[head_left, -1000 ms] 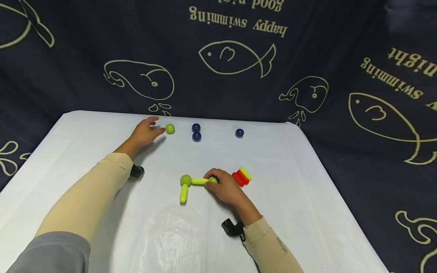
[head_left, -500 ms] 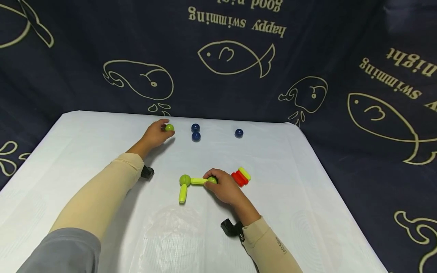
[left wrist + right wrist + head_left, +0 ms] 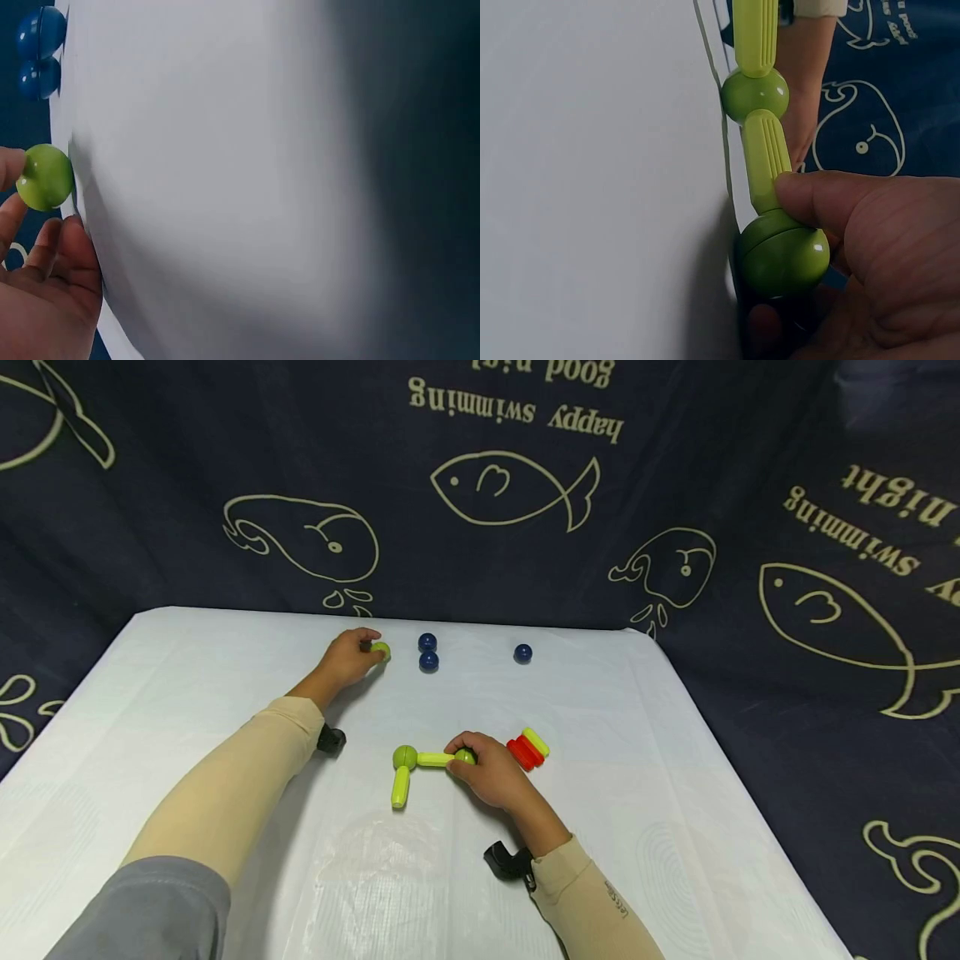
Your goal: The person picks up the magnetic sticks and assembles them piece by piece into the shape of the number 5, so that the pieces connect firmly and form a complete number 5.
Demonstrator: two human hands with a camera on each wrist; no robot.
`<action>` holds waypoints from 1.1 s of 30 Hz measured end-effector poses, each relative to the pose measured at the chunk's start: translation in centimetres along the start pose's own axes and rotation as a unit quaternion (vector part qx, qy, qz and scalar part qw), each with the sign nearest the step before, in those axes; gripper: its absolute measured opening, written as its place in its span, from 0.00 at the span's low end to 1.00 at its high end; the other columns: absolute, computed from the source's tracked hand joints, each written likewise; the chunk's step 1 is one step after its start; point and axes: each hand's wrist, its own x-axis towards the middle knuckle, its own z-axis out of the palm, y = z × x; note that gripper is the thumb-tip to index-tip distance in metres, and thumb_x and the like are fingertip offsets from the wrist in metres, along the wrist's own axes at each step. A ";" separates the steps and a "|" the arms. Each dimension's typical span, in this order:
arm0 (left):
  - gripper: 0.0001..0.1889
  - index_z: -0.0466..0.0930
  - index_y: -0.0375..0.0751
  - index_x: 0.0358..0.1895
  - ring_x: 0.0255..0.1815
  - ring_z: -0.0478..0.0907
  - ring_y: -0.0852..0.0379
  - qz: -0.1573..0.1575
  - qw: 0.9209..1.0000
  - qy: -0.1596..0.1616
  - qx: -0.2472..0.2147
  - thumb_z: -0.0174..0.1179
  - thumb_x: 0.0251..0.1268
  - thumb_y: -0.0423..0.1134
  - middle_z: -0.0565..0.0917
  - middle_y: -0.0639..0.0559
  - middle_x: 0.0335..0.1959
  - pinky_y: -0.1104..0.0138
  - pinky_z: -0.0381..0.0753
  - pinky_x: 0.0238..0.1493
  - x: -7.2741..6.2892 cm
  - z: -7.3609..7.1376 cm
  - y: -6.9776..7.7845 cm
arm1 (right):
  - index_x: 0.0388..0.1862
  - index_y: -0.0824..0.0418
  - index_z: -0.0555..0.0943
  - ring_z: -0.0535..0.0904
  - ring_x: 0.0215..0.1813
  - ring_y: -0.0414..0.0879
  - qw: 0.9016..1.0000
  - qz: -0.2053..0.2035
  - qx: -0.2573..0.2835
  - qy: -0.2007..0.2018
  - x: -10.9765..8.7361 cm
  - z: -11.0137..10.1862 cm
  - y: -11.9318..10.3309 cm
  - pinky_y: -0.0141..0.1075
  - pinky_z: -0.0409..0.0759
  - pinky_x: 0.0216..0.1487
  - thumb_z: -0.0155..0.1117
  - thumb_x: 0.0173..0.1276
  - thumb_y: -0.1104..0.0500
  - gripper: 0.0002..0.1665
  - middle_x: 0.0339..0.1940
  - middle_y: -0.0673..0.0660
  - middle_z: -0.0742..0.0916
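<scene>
At the far left of the table my left hand (image 3: 349,658) pinches a loose green ball (image 3: 46,178) between thumb and fingers. In the middle, my right hand (image 3: 491,770) grips the end of a joined piece, with its thumb on a yellow-green stick (image 3: 765,159) and fingers round a green ball (image 3: 784,255). That stick runs left to another green ball (image 3: 405,757), from which a second yellow-green stick (image 3: 401,787) points toward the person. The fingers partly cover the right-hand ball in the head view.
Two dark blue balls (image 3: 428,661) touch each other right of my left hand. A third blue ball (image 3: 522,653) lies farther right. Red sticks (image 3: 525,752) and a yellow-green stick (image 3: 536,742) lie side by side beyond my right hand. A dark printed cloth (image 3: 495,568) hangs behind the table.
My left hand has moved right to the loose green ball, taken hold of it and shifted it slightly right and nearer. The right hand keeps its grip on the joined piece.
</scene>
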 end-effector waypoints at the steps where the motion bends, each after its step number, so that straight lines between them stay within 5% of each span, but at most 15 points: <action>1: 0.23 0.71 0.31 0.65 0.62 0.70 0.39 -0.004 1.000 -0.002 0.000 0.56 0.72 0.38 0.73 0.32 0.61 0.50 0.66 0.64 0.0 0.0 0.0 | 0.42 0.52 0.83 0.73 0.40 0.46 1.000 -0.002 0.000 0.001 0.0 0.0 0.0 0.39 0.72 0.43 0.65 0.68 0.61 0.06 0.38 0.48 0.81; 11: 0.20 0.73 0.33 0.64 0.62 0.70 0.42 -0.019 0.999 -0.026 -0.027 0.56 0.73 0.39 0.75 0.36 0.60 0.52 0.67 0.64 -1.0 0.3 0.0 | 0.43 0.51 0.83 0.74 0.41 0.46 1.000 0.003 -0.001 0.000 0.1 0.1 0.1 0.40 0.73 0.44 0.65 0.69 0.60 0.06 0.40 0.48 0.82; 16: 0.21 0.72 0.35 0.65 0.58 0.71 0.44 -0.029 0.996 -0.058 -0.064 0.57 0.74 0.40 0.74 0.38 0.60 0.57 0.74 0.54 -2.2 0.4 -0.2 | 0.43 0.51 0.83 0.74 0.41 0.46 1.000 0.004 -0.002 0.000 0.0 0.2 0.2 0.40 0.73 0.44 0.65 0.69 0.61 0.06 0.39 0.48 0.82; 33: 0.20 0.74 0.37 0.60 0.54 0.76 0.46 -0.018 0.986 -0.119 -0.119 0.63 0.69 0.41 0.75 0.39 0.59 0.61 0.80 0.44 -10.1 0.5 1.5 | 0.43 0.51 0.83 0.74 0.40 0.46 1.000 0.000 -0.008 0.004 0.1 0.1 0.3 0.40 0.73 0.44 0.66 0.68 0.60 0.06 0.39 0.48 0.82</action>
